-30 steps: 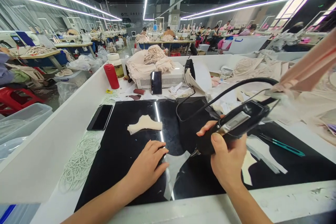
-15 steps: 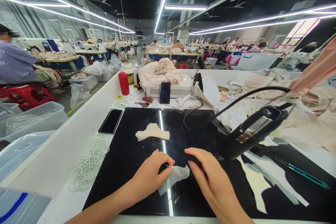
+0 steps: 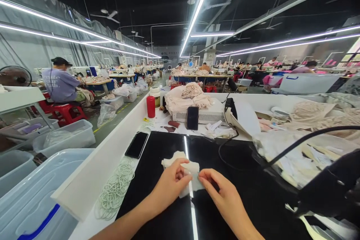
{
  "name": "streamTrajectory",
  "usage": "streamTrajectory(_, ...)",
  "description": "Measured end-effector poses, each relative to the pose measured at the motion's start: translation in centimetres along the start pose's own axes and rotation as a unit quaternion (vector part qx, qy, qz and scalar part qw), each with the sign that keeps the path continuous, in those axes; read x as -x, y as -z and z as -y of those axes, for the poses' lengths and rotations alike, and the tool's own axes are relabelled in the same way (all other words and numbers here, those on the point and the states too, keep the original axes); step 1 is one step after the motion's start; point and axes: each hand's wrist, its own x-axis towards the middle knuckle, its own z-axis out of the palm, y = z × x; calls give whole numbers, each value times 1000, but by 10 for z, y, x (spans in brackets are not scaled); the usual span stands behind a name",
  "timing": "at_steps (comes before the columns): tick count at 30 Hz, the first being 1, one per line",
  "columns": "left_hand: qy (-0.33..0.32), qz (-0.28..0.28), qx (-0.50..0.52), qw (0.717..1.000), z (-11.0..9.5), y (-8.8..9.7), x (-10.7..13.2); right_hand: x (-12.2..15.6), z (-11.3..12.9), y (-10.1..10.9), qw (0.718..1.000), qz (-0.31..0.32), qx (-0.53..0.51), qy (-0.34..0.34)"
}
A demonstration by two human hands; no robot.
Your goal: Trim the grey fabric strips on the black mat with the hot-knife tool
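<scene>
You're pinching thin, translucent whitish sheet (image 3: 198,184) btwn near-closed L hand (image 3: 170,184) & R hand (image 3: 221,191); should be keeping tension light.

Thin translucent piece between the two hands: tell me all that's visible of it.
The thin translucent piece is pale, whitish and sheet-like, perhaps interlining or film; the bright reflection on the black work surface shows through it. It is small, its outline partly hidden by fingers. It sits just nearer the wearer than the cream pieces. The left hand covers its left part; the right hand has fingertips at its right edge. Whether it is lifted is unclear.
</scene>
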Motion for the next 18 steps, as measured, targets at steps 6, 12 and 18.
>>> streamTrajectory(6, -32, -44, -126, 991, 4, 30, -42, -37, -17, -29, 998, -22, 53, -8)
streamTrajectory(12, -82, -44, -287, 953, 25, 37, -64, -56, -27, -57, 991, -19, 133, 10)
streamTrajectory(18, -143, -46, -381, 912, 41, 37, -66, -45, -12, -62, 985, -15, 167, 36)
